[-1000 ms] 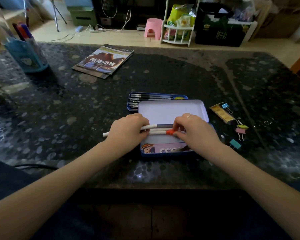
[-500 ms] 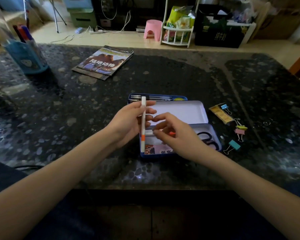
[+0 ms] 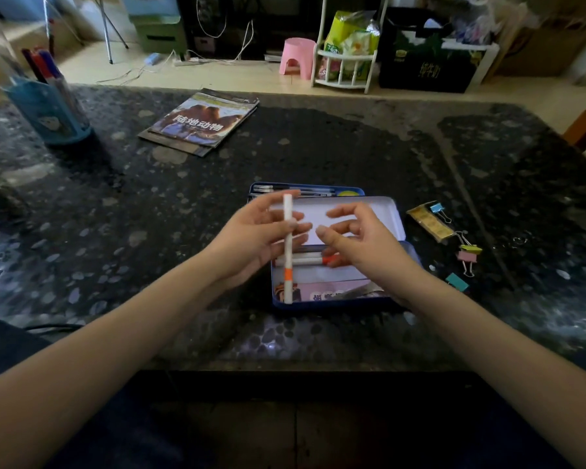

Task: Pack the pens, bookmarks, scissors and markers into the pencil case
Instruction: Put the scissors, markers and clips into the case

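My left hand (image 3: 257, 236) pinches a white marker with an orange band (image 3: 287, 245) upright over the open blue tin pencil case (image 3: 332, 301) near the desk's front edge, my right hand (image 3: 359, 242) loosely empty; I should tip it flat beside the marker already inside (image 3: 305, 260).

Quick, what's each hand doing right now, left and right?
Left hand: holding a white marker upright over the pencil case.
Right hand: open, fingers loosely curled, holding nothing.

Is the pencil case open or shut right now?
Open. The pencil case has its lid swung back, and a marker lies inside the uncovered tray.
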Motion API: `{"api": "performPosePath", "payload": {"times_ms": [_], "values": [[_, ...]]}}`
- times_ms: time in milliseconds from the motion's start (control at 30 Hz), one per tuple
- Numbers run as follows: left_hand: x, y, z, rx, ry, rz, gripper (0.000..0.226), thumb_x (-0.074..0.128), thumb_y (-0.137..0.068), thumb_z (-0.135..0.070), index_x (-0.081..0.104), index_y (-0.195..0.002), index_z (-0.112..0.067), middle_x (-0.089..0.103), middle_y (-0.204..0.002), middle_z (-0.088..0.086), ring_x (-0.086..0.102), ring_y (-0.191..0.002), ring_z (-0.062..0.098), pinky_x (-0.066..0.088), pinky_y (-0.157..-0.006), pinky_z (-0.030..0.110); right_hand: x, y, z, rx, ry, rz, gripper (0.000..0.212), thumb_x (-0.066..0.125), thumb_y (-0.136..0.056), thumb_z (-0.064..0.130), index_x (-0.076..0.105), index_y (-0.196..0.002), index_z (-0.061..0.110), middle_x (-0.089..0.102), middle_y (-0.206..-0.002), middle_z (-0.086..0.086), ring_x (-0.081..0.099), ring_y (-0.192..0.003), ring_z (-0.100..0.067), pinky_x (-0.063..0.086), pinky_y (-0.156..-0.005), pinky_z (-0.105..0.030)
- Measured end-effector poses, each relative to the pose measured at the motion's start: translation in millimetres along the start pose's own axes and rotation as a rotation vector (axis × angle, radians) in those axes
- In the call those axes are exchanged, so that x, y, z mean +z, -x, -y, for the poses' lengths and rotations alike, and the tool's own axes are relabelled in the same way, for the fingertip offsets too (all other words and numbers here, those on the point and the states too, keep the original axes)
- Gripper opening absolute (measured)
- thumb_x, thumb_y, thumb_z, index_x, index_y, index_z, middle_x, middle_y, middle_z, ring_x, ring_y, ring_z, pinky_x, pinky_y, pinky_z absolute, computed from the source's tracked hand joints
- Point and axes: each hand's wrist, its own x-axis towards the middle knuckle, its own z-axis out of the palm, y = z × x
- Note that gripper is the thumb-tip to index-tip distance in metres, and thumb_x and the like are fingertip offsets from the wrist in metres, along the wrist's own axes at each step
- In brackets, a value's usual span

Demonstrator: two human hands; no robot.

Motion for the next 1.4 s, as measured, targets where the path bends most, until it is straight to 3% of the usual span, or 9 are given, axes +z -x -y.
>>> {"api": "performPosePath", "payload": {"times_ms": [133,300,433,500,600,667,833,1067,1400], "values": [[-6.8,-2.8,0.9,0.041,0.111,-0.056,0.022,0.05,-0.087,0.01,0.053,-0.094,-0.011,0.062,-0.092,0.011,0.069,-0.095,0.024,0.058,-0.079,0.035,4.7,4.5,-3.0,0.04,0.126,0.173,0.024,0.071,-0.082,0.022,0.055,-0.101,0.023,0.072,-0.09,-0.005,0.072,-0.081,-0.016,0.059,-0.07,-0.029],[-9.7,-5.9,7.8,0.07,0.176,-0.038,0.022,0.05,-0.088,0.009,0.049,-0.08,-0.012,0.067,-0.086,0.01,0.068,-0.098,0.026,0.058,-0.079,0.032,-1.9,2.5,0.4,-0.016,0.22,0.125,0.016,0.071,-0.082,0.015,0.062,-0.095,0.019,0.074,-0.088,-0.005,0.071,-0.077,-0.015,0.059,-0.064,-0.025],[-10.7,-6.5,6.8,0.086,0.099,-0.046,0.02,0.053,-0.089,0.003,0.052,-0.077,-0.013,0.072,-0.091,0.011,0.067,-0.102,0.024,0.056,-0.077,0.029,-8.8,0.5,3.0,0.008,0.338,0.207,0.011,0.069,-0.084,0.016,0.062,-0.089,0.023,0.072,-0.082,-0.002,0.068,-0.065,-0.009,0.053,-0.057,-0.019],[-11.4,-5.1,5.0,0.125,-0.136,-0.058,0.015,0.056,-0.088,-0.001,0.057,-0.08,-0.014,0.071,-0.094,0.008,0.069,-0.097,0.018,0.056,-0.079,0.03,-15.9,-1.2,5.3,-0.014,0.462,0.161,0.007,0.071,-0.083,0.017,0.066,-0.087,0.02,0.072,-0.081,0.002,0.067,-0.065,-0.004,0.053,-0.059,-0.019],[-20.0,-3.5,1.5,0.381,-1.03,-0.009,0.013,0.065,-0.085,-0.01,0.067,-0.088,-0.023,0.067,-0.087,-0.011,0.065,-0.083,0.003,0.05,-0.08,0.021,-37.4,-5.0,9.2,-0.087,0.834,0.088,0.011,0.077,-0.076,0.026,0.074,-0.083,0.018,0.071,-0.078,0.007,0.063,-0.07,-0.003,0.052,-0.065,-0.019],[-20.2,-0.7,1.2,0.424,-1.327,0.078,0.015,0.068,-0.083,-0.015,0.072,-0.096,-0.022,0.068,-0.089,-0.012,0.062,-0.079,-0.001,0.048,-0.081,0.019,-48.6,-4.6,10.5,-0.066,0.888,0.115,0.008,0.079,-0.075,0.023,0.075,-0.079,0.018,0.071,-0.075,0.008,0.063,-0.069,-0.003,0.05,-0.063,-0.016],[-14.0,5.4,5.9,0.399,-1.443,0.192,0.018,0.07,-0.082,-0.026,0.073,-0.099,-0.028,0.065,-0.085,-0.016,0.057,-0.072,-0.001,0.05,-0.072,0.022,-45.3,-3.2,6.8,-0.078,0.992,0.152,0.017,0.077,-0.076,0.023,0.063,-0.068,0.029,0.061,-0.072,0.013,0.057,-0.069,-0.002,0.041,-0.059,-0.013],[-18.0,3.5,12.0,0.409,-1.621,0.187,0.016,0.067,-0.083,-0.023,0.073,-0.096,-0.03,0.067,-0.094,-0.013,0.051,-0.083,0.003,0.047,-0.079,0.025,-33.3,-7.3,-5.9,-0.125,0.991,0.119,0.016,0.078,-0.075,0.022,0.063,-0.072,0.02,0.063,-0.079,0.006,0.059,-0.076,-0.01,0.053,-0.075,-0.032],[-21.7,-0.3,16.2,0.392,-1.608,0.159,0.012,0.063,-0.085,-0.023,0.066,-0.093,-0.031,0.056,-0.085,-0.017,0.045,-0.081,0.001,0.042,-0.07,0.021,-39.9,-11.2,-6.0,-0.136,0.908,0.11,0.014,0.079,-0.074,0.022,0.064,-0.073,0.02,0.064,-0.08,0.005,0.059,-0.076,-0.007,0.053,-0.072,-0.024]]}}
